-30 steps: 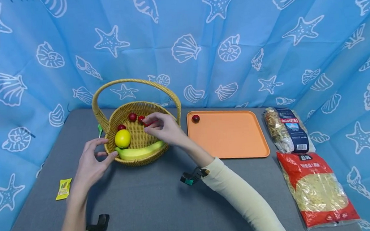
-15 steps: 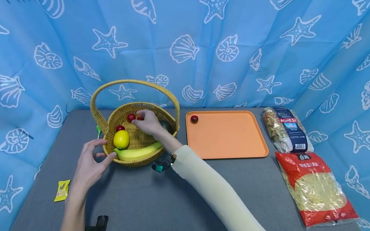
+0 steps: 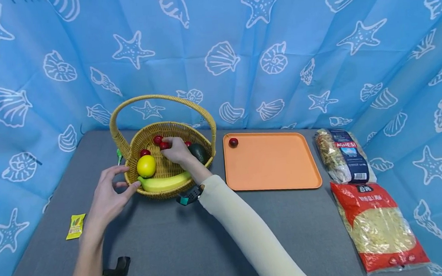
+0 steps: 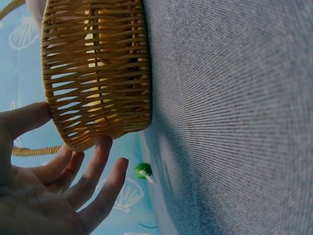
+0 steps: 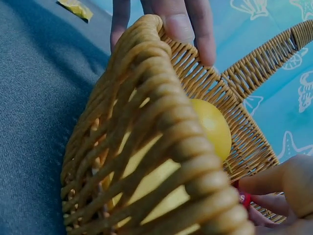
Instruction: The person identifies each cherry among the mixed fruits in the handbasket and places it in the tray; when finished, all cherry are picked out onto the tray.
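Right hand [image 3: 178, 152] is down inside the wicker basket [image 3: 154, 136], grip narrowed to a fingertip pinch on a small red fruit [image 3: 164, 145] at the back of the basket floor. The wrist view shows the red skin between the fingertips [image 5: 274, 183], but I can't tell if it's fully clear of the weave.

Left hand [image 3: 106, 199] braces the near-left basket rim, thumb against the outer wall, fingers [image 4: 90, 174] loosely spread; grip wide, holding nothing.

Around the right grip:
- more red fruits just left of it and behind it
- lemon [image 3: 146, 166] nearer, to its left
- banana [image 3: 164, 182] along the near wall, below the wrist
- dark avocado [image 3: 198, 152] just right, close against the hand
- one more red fruit [image 3: 233, 141] well off to the right, on the orange tray [image 3: 274, 172]

Handling, my read: the fruit is light, round, smooth-skinned, likely to roll or squirt out of a two-finger pinch. Probably soft enough to bruise, so light pressure. Best hold is across its widest part, thumb opposite index, a third finger underneath. The basket is stiff but light, and would slide on the table without the left-hand brace.
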Action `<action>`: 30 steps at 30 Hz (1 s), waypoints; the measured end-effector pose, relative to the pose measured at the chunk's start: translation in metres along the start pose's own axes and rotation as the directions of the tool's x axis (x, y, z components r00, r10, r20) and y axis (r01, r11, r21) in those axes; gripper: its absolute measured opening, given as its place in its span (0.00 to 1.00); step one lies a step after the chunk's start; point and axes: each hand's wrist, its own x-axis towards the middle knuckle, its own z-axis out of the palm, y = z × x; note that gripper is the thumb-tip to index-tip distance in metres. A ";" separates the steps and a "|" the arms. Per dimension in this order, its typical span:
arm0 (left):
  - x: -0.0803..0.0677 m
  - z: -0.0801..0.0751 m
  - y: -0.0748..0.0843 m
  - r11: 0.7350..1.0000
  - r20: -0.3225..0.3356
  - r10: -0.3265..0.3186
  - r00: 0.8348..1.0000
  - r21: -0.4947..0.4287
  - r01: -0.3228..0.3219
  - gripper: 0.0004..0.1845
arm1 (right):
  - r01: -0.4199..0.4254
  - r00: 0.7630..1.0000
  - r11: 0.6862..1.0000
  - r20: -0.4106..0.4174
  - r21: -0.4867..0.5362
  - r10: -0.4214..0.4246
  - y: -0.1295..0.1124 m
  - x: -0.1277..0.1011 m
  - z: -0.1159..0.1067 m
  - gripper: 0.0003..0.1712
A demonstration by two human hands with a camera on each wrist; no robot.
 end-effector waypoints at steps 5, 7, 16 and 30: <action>0.000 0.000 -0.001 1.000 0.002 -0.001 1.000 0.011 0.001 0.34 | 0.008 1.000 0.999 -0.012 -0.035 -0.009 0.002 0.000 0.002 0.26; 0.000 0.000 -0.001 1.000 -0.001 0.003 1.000 0.019 -0.003 0.34 | 0.010 1.000 0.999 -0.020 -0.043 -0.011 0.003 0.000 0.003 0.25; -0.001 0.001 -0.001 1.000 -0.004 0.011 1.000 0.005 -0.011 0.34 | 0.011 0.999 0.995 -0.039 -0.099 -0.015 0.006 0.000 0.004 0.22; -0.001 0.001 0.000 1.000 -0.021 0.012 1.000 0.013 -0.011 0.33 | 0.016 1.000 0.990 -0.024 -0.143 -0.020 0.005 -0.003 0.004 0.23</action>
